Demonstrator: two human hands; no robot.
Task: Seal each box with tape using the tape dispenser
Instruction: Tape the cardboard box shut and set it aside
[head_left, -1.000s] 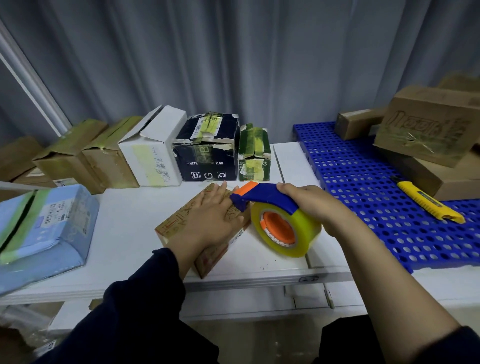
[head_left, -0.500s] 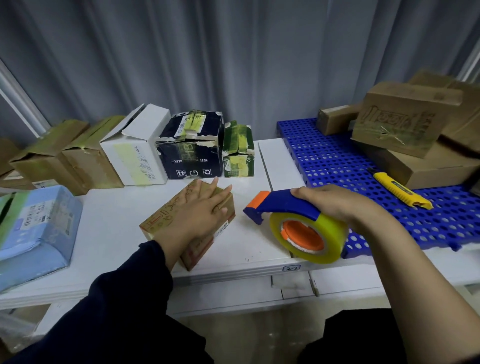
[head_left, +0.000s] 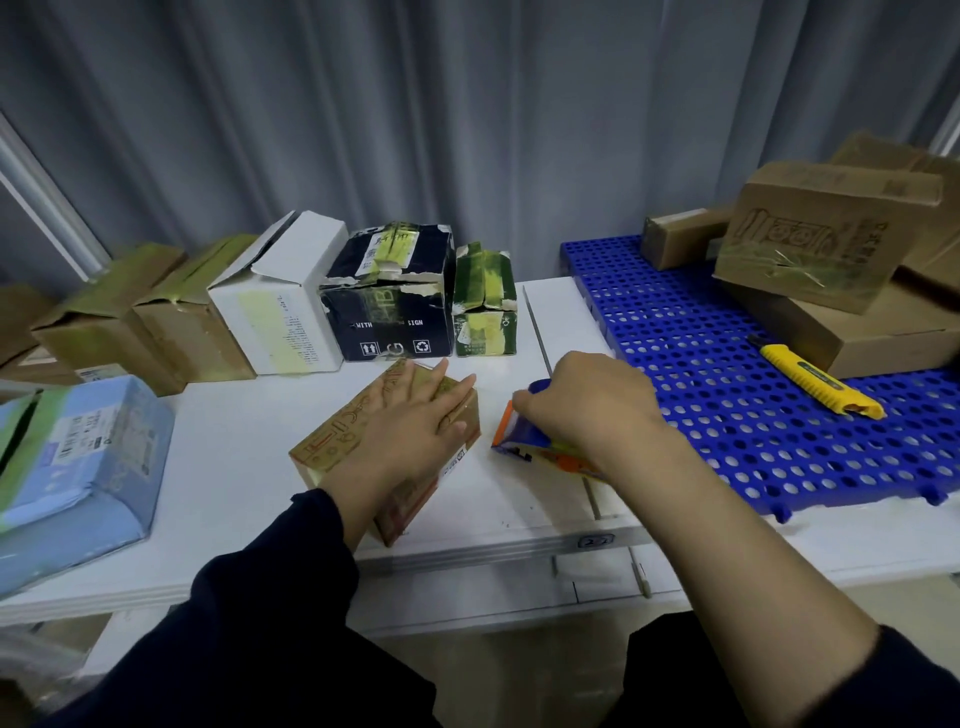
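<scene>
A small brown cardboard box (head_left: 337, 441) with red print lies on the white table (head_left: 234, 467) near its front edge. My left hand (head_left: 415, 421) rests flat on top of the box with fingers straight. Just right of the box, my right hand (head_left: 587, 405) grips the blue and orange tape dispenser (head_left: 519, 431), which sits low on the table. The hand and wrist hide most of the dispenser and its tape roll. A narrow gap separates the dispenser's orange front from the box.
A row of boxes lines the back: brown ones (head_left: 145, 322), a white one (head_left: 280, 296), a black one (head_left: 389, 296), a green one (head_left: 485, 301). A light blue box (head_left: 78, 467) lies at left. A blue perforated pallet (head_left: 727, 374) at right carries brown boxes (head_left: 821, 244) and a yellow utility knife (head_left: 815, 379).
My right hand lowered the tape dispenser to the table and turned it, so the roll is now hidden under my hand. My left hand stayed flat on the small brown box.
</scene>
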